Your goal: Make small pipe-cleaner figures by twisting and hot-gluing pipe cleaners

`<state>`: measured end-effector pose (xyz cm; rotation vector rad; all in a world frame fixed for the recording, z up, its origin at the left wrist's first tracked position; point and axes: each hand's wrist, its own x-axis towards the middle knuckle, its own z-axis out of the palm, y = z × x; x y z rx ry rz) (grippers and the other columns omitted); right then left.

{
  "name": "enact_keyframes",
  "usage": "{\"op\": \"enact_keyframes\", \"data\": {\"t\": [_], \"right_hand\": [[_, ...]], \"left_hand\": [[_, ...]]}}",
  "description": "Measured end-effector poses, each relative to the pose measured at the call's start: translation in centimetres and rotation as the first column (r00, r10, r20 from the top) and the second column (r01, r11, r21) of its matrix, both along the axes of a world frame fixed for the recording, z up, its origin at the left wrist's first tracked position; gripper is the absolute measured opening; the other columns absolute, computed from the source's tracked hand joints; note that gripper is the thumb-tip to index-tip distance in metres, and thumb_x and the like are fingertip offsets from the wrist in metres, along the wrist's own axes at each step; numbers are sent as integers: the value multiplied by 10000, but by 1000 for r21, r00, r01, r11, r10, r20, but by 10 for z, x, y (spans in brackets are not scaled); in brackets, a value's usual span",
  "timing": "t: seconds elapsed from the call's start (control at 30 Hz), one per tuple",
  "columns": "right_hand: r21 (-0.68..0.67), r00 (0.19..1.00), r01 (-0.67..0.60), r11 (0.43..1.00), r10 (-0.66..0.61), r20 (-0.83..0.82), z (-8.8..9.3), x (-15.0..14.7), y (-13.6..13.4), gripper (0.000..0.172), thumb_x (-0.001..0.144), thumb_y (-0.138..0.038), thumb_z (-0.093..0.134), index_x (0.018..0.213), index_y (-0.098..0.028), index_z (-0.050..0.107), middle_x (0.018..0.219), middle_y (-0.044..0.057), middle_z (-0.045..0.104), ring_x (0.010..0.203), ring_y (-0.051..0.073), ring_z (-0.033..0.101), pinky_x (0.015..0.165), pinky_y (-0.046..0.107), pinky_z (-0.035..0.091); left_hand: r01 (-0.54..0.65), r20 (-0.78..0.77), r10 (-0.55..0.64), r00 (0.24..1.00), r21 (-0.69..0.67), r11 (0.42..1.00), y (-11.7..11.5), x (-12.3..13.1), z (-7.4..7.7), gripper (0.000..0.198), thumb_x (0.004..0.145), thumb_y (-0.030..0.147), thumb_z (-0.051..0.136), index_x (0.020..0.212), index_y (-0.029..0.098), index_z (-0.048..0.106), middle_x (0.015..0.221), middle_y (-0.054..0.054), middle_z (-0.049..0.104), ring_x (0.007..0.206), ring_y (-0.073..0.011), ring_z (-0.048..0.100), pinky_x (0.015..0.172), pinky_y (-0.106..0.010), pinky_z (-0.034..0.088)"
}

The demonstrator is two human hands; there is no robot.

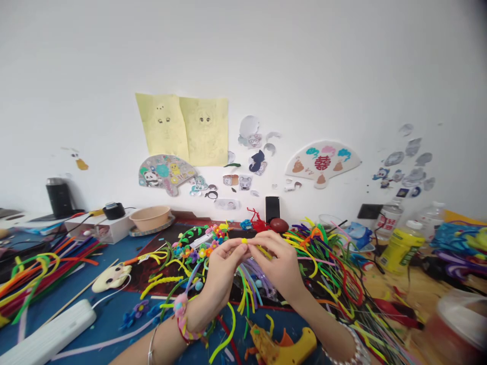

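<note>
Held yellow piece (244, 241) too small to tell; blurred translucent container (458, 329) cut off by right edge.

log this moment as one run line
left hand | right hand | both pinching yellow pipe cleaner | below: yellow glue gun

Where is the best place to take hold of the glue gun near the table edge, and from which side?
Probably the grip, the yellow end of the glue gun, from above on the right. The gun seems to lie on its side, its nozzle pointing left towards the pipe cleaners, and the right hand is nearer that free end.
</note>
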<state>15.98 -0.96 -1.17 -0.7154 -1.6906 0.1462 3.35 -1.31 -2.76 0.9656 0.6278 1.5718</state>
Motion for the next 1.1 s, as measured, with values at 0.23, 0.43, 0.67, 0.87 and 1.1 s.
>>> {"op": "enact_keyframes", "data": {"t": [0.23,0.43,0.67,0.87,1.1], "right_hand": [[-102,987,-121,987,109,-118,-2,1,3,111,791,-152,618,784,-203,716,812,43,650,756,168,629,637,272,546],[-332,935,-306,892,216,-281,2,-3,-5,106,768,-226,655,837,-199,731,844,47,668,646,148,645,566,259,586],[-384,902,-308,870,138,-410,-2,-16,-14,113,722,-221,676,807,-197,747,709,28,674,601,164,662,589,294,596],[-433,830,-385,815,100,-549,-12,-28,-13,166,724,-274,691,851,-176,733,829,62,726,735,214,705,725,353,604],[-277,991,-53,959,16,-135,-10,-14,-3,145,800,-237,629,920,-183,691,792,36,695,501,133,620,506,264,553]], "left_hand": [[-61,-84,68,994,81,995,4,-2,-4,143,690,231,740,792,146,688,752,-19,707,710,-145,651,757,-295,539],[-145,-174,170,970,148,978,5,-8,-1,138,714,245,718,795,155,651,737,-6,679,702,-138,634,705,-245,510],[-256,-285,355,890,332,908,3,-10,-5,120,775,271,647,823,177,590,776,-12,637,719,-141,624,669,-227,490],[-268,-298,351,888,285,920,6,-7,-10,128,783,281,634,860,182,609,811,-22,667,756,-160,637,687,-245,494],[-188,-352,259,900,222,957,19,-15,-4,151,803,319,611,824,170,621,781,-9,661,747,-149,620,714,-240,475]]}}
